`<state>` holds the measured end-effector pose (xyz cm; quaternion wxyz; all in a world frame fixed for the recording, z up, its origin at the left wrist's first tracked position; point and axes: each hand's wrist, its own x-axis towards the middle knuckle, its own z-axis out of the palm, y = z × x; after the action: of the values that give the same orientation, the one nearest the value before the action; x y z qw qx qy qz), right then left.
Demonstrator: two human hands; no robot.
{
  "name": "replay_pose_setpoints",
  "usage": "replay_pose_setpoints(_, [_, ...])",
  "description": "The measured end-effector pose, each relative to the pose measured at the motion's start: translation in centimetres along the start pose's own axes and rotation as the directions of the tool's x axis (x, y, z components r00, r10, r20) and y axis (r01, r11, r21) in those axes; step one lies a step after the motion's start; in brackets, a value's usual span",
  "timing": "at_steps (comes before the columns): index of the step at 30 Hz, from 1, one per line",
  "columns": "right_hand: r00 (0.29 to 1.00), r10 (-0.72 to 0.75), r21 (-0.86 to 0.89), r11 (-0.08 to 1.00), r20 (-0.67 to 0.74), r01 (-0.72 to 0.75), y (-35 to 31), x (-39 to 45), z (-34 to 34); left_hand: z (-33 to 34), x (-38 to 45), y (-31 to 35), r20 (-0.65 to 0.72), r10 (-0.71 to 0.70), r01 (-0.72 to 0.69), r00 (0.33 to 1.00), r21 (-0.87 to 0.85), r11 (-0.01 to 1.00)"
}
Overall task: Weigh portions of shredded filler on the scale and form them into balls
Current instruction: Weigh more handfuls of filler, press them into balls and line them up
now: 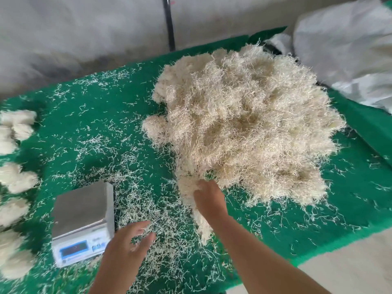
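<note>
The right hand (209, 199) is sunk into the near edge of the pile (244, 128), fingers curled around a tuft (198, 211) of filler that trails down below the wrist; the tuft looks partly drawn away from the pile, though strands may join them yet. The left hand (131, 238) hovers low over the mat (101, 115) just right of the scale (81, 223), fingers spread and relaxed, holding nothing (it is a little blurred, so whether the fingertips brush the loose shreds under them I cannot tell).

The scale's steel pan is bare, and its display is too blurred to read. So this portion is grabbed but not weighed.

Along the left edge of the mat lie the finished balls (18, 179), a ragged column of pale clumps running from the far side to the near corner, several cut off by the frame, so no firm count is possible. Stray shreds (148, 200) litter the mat, thickest between scale and pile.

Judging by bulk, the pile far outweighs the balls made: the job seems in its early or middle stretch, with many rounds of grab, weigh and roll left. A white sack (343, 49) sits behind the pile.
</note>
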<state>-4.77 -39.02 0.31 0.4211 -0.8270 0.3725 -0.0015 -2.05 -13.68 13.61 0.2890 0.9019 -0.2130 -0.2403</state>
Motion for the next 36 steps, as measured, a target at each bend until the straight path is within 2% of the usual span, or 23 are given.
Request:
replay_pose_setpoints(3, [0.994, -0.096, 0.076, 0.992, -0.055, 0.1, -1.6, -2.1, -3.3, 2.0, 1.2, 3.7, 0.062, -0.021, 0.028, 0.998, -0.111, 0.993])
replay_pose_setpoints(6, [0.983, -0.145, 0.311, 0.934, -0.112, 0.174, -3.8, -4.6, -6.6, 2.9, 2.0, 8.1, 0.117, -0.064, 0.102, 0.991, -0.354, 0.93])
replay_pose_setpoints(8, [0.965, -0.215, 0.428, 0.866, -0.149, 0.259, -5.7, -6.3, -8.8, 2.7, 2.2, 11.1, 0.071, -0.039, 0.068, 0.997, -0.482, 0.874])
replay_pose_setpoints(10, [0.948, -0.277, 0.507, 0.801, -0.157, 0.319, -7.6, -7.7, -10.7, 2.2, 2.4, 13.6, -0.01, 0.012, -0.015, 1.0, -0.538, 0.842])
replay_pose_setpoints(14, [0.925, -0.352, 0.644, 0.677, -0.142, 0.356, -11.4, -9.7, -13.7, 0.8, 2.4, 17.4, -0.129, 0.012, -0.095, 0.992, -0.653, 0.751])
replay_pose_setpoints(18, [0.912, -0.377, 0.644, 0.659, -0.164, 0.388, -15.4, -11.1, -16.1, -0.9, 1.6, 20.0, -0.221, -0.032, -0.152, 0.975, -0.76, 0.632])
replay_pose_setpoints(21, [0.89, -0.405, 0.614, 0.654, -0.209, 0.442, -18.1, -12.0, -16.5, -2.2, 1.1, 22.0, -0.254, -0.081, -0.185, 0.964, -0.856, 0.483])
replay_pose_setpoints(23, [0.921, -0.371, 0.725, 0.601, -0.122, 0.338, -19.9, -12.6, -16.8, -2.9, 0.9, 23.2, -0.305, -0.102, -0.233, 0.947, -0.869, 0.436])
replay_pose_setpoints(25, [0.934, -0.357, 0.804, 0.555, -0.002, 0.214, -21.2, -12.7, -17.4, -3.7, 0.8, 24.1, -0.384, -0.111, -0.295, 0.916, -0.836, 0.462])
replay_pose_setpoints(29, [0.88, -0.456, 0.825, 0.544, 0.136, 0.155, -23.5, -13.6, -18.7, -6.7, 0.6, 25.4, -0.524, -0.133, -0.421, 0.842, -0.791, 0.444])
replay_pose_setpoints(32, [0.841, -0.497, 0.855, 0.512, 0.214, 0.085, -25.9, -14.9, -19.5, -10.5, 0.7, 26.2, -0.54, -0.232, -0.42, 0.809, -0.808, 0.413])
replay_pose_setpoints(34, [0.858, -0.473, 0.893, 0.447, 0.2, 0.039, -27.1, -15.3, -19.6, -12.8, 1.0, 26.6, -0.489, -0.313, -0.401, 0.814, -0.863, 0.307])
replay_pose_setpoints(36, [0.889, -0.444, 0.929, 0.363, 0.109, 0.067, -27.6, -15.6, -19.1, -14.5, 0.8, 27.1, -0.457, -0.369, -0.389, 0.81, -0.888, 0.245])
